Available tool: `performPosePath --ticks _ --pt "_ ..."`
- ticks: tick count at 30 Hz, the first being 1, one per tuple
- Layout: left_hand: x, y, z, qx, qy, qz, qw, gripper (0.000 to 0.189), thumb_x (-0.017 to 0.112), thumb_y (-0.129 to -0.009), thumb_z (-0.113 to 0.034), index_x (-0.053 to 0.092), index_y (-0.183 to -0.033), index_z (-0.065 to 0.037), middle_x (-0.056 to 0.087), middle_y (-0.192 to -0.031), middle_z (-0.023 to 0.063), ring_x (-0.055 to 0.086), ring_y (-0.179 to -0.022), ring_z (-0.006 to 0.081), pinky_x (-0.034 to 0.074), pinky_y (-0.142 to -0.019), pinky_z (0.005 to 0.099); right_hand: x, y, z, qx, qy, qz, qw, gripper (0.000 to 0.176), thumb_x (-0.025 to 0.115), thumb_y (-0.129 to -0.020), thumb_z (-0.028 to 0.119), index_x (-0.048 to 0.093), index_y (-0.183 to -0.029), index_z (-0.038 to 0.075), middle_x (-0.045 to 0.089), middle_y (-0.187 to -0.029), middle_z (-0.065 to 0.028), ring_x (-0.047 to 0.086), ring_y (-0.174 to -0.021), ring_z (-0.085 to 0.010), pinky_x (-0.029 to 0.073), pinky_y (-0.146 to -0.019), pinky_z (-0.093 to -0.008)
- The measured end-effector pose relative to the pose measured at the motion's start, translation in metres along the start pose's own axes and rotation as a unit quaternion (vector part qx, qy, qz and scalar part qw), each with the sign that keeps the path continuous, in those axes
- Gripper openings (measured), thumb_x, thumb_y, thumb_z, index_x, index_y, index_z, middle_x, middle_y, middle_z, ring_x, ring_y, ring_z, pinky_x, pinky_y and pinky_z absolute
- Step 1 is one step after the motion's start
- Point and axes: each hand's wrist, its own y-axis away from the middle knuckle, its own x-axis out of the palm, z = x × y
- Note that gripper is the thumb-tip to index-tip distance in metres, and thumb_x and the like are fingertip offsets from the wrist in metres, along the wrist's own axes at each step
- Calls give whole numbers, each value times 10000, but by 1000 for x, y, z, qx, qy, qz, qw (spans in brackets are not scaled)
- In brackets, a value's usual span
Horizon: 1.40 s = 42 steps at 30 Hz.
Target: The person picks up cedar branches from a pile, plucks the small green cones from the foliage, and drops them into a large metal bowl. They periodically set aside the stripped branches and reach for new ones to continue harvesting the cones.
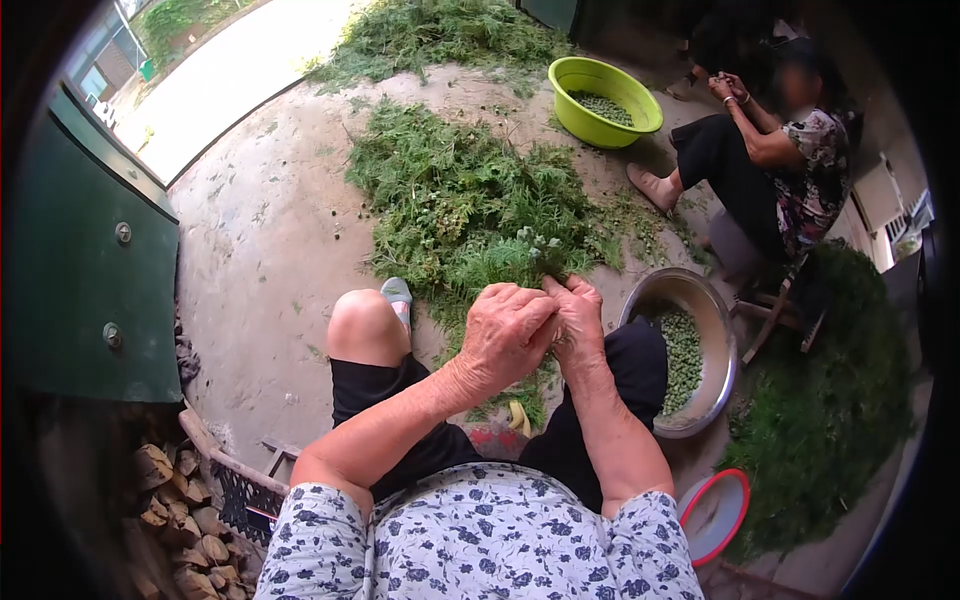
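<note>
Both of my hands meet in front of my knees, above the near edge of a pile of feathery green branches [460, 190]. My left hand [505, 330] has its fingers curled in against the other hand; what they pinch is too small to name. Beside it, my right hand [578, 318] is closed around the base of a green sprig [525, 255] with pale round pods, which points away from me. A steel basin [715, 340] holding small green pods [680, 360] stands by my right knee.
A yellow-green basin [640, 105] with more pods stands at the back. At the right sits another person [760, 170], hands together. Dark greenery [830, 400] and a red-rimmed container [740, 500] lie at the right. Left are a green door [90, 260] and split wood [190, 510].
</note>
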Motion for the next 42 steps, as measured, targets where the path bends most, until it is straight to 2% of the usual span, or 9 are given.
performPosePath --ticks 2,6,14,18,26,30,33,35,42 --pt "-1 4 25 -132 -47 34 990 124 653 -726 -110 627 -824 -38 612 -753 105 591 -708 280 465 -665 355 13 1 7 -16 -21 -24 999 137 558 -823 -30 598 -953 -19 632 -880 -78 593 -722 -137 483 -588 -270" --pt "-1 -6 54 -305 180 -59 933 166 655 -794 -134 622 -891 -4 622 -751 39 568 -662 97 465 -596 251 26 -9 15 -12 24 -28 999 173 560 -822 -25 613 -980 23 634 -949 -55 588 -795 -133 474 -663 -261" --pt "-11 -47 96 -410 447 -74 792 246 613 -805 -110 611 -1005 31 612 -908 36 550 -808 93 450 -698 230 55 -51 16 21 40 26 999 160 581 -817 -4 624 -963 44 629 -931 -21 575 -801 -110 462 -677 -249" --pt "-7 -56 122 -414 455 -51 787 338 588 -828 -182 564 -1087 34 610 -888 21 546 -807 87 447 -702 223 62 -79 12 63 36 47 996 163 571 -827 6 600 -985 30 627 -932 -40 578 -798 -124 477 -658 -267" --pt "-3 -48 155 -465 481 -115 735 189 586 -834 -164 602 -921 3 593 -836 -11 511 -775 56 420 -718 224 62 -111 -7 106 16 83 991 188 583 -831 25 572 -1017 13 612 -935 -48 561 -816 -127 469 -700 -272" --pt "2 -37 169 -455 434 -135 766 124 584 -840 -141 596 -861 -19 579 -782 -19 503 -710 44 414 -626 215 58 -120 -6 -151 303 -36 940 225 591 -860 104 538 -1032 -30 578 -912 -35 513 -813 -91 443 -698 -253" --pt "-3 -42 162 -454 420 -106 778 127 584 -846 -150 590 -846 -23 564 -736 -24 493 -673 38 405 -597 211 67 -120 14 -257 276 -68 924 197 586 -854 79 556 -1027 -10 585 -933 -47 542 -809 -119 453 -721 -262" --pt "-2 -49 155 -455 442 -104 766 160 596 -845 -167 578 -785 -20 547 -685 -34 481 -647 30 395 -581 201 68 -122 24 -340 395 -23 853 200 602 -814 30 587 -1012 12 590 -934 -70 566 -816 -162 462 -742 -275" --pt "8 -52 161 -445 382 -87 805 189 623 -828 -165 552 -729 -19 480 -649 -63 398 -603 17 332 -532 194 73 -123 27 -312 442 168 824 288 640 -739 3 622 -1024 45 569 -923 -92 566 -847 -203 459 -742 -274"
